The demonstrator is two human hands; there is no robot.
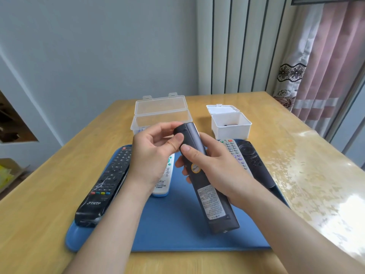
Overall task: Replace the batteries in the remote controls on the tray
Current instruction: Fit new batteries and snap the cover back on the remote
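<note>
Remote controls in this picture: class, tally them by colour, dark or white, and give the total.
Dark: 3 (black remote at left, dark held remote, black remote at far right)
White: 2 (white remote at centre-left, white remote with coloured buttons)
Total: 5

Dark grey remote (209, 186) held back side up, tilted above the blue tray (173, 224); right hand (219, 169) grips its middle with the thumb on the back, and left hand (152, 155) curls round the far end, thumb pressed on the back there. On tray: black remote (106, 182) at left edge, white remote (164, 180) partly hidden under left hand, light grey remote (235, 153) and second black remote (254, 165) at right. Beyond the tray on the wooden table (49, 204): clear box (161, 113) and small white box (230, 125), lids open.
</note>
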